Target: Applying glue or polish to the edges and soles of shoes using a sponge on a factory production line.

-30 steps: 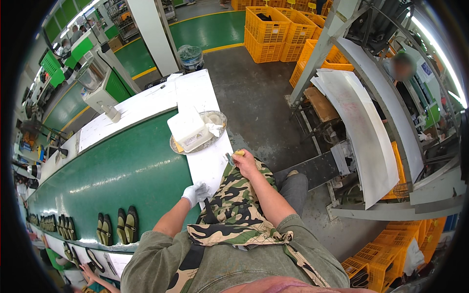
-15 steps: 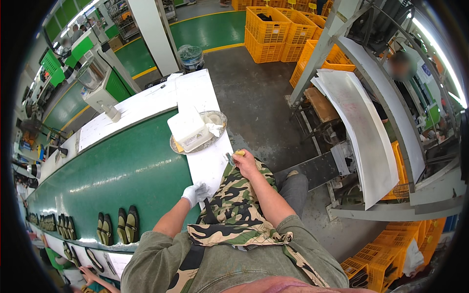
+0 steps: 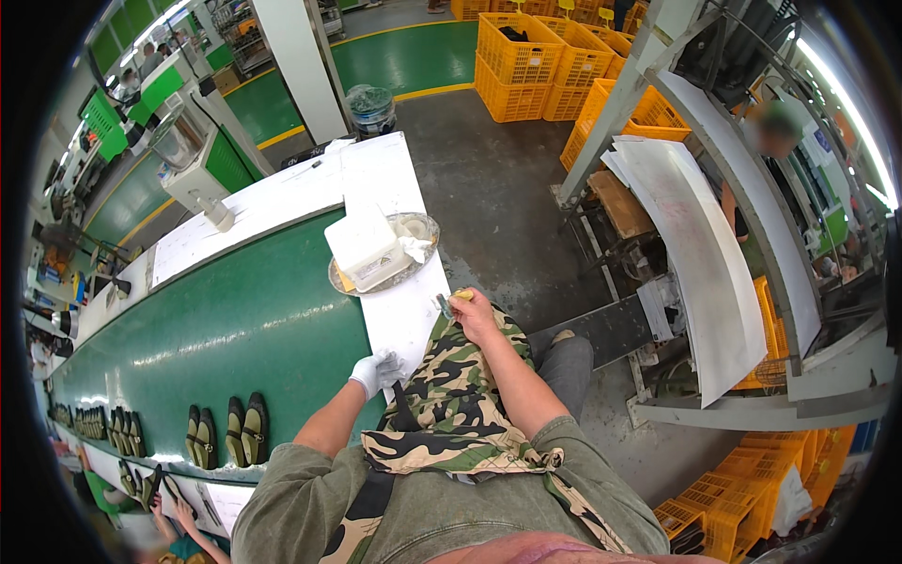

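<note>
My right hand [image 3: 474, 315] is closed round a small brush [image 3: 458, 298] with a yellow handle, held over my lap just off the white table's edge. Its bristle end points left, toward the tabletop. My left hand [image 3: 377, 370], in a white glove, rests at the near edge of the white tabletop [image 3: 399, 320]; its fingers lie loosely out and nothing shows in them. Beyond both hands, a round tray [image 3: 340, 281] carries a white plastic tub [image 3: 365, 249], a small pale bowl [image 3: 411, 226] and crumpled white tissue [image 3: 413, 247].
Pairs of olive and black shoes [image 3: 246, 432] stand along the green conveyor belt [image 3: 235, 329] to my left. A co-worker's hands [image 3: 174, 512] are at the lower left. Yellow crates [image 3: 517, 66] are stacked ahead. On my right, a metal rack [image 3: 601, 122] holds pale sheets [image 3: 695, 273].
My hands, the brush and the tub stay as they were. At the lower left, the co-worker's hands have shifted among the shoes there. The person behind the rack has moved slightly.
</note>
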Demonstrator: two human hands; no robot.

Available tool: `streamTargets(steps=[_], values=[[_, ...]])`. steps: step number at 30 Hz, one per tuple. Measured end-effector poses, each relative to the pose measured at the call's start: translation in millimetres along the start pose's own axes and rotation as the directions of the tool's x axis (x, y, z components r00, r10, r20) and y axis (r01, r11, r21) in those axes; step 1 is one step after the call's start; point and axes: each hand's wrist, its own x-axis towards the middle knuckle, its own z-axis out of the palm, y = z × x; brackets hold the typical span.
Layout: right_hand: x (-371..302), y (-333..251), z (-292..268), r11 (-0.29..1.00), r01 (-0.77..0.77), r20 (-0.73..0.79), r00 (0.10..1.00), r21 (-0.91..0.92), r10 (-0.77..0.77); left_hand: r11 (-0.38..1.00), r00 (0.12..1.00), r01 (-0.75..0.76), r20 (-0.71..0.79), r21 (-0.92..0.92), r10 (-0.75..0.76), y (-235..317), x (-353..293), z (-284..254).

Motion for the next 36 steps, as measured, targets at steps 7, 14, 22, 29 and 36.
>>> streamTargets(steps=[7,14,22,29,36], values=[[-1,-1,2,1.0,-0.012,-0.015,1.0,-0.008,0.012,1.0,1.0,0.0,0.009,-0.022,0.0,0,-1,-1],[-1,-1,0,1.0,-0.002,0.014,1.0,-0.004,0.002,1.0,1.0,-0.004,0.005,-0.027,0.004,4,-6,4],[0,-1,0,1.0,-0.004,0.013,1.0,-0.013,0.004,0.999,1.0,-0.005,-0.002,-0.043,0.005,7,-11,8],[-1,-3,2,1.0,-0.003,0.015,1.0,-0.013,0.003,0.999,1.0,0.007,-0.004,-0.038,-0.008,6,-10,7],[-3,-5,5,1.0,-0.007,0.01,1.0,-0.013,0.007,1.0,1.0,0.007,0.011,-0.025,-0.006,7,-10,6]])
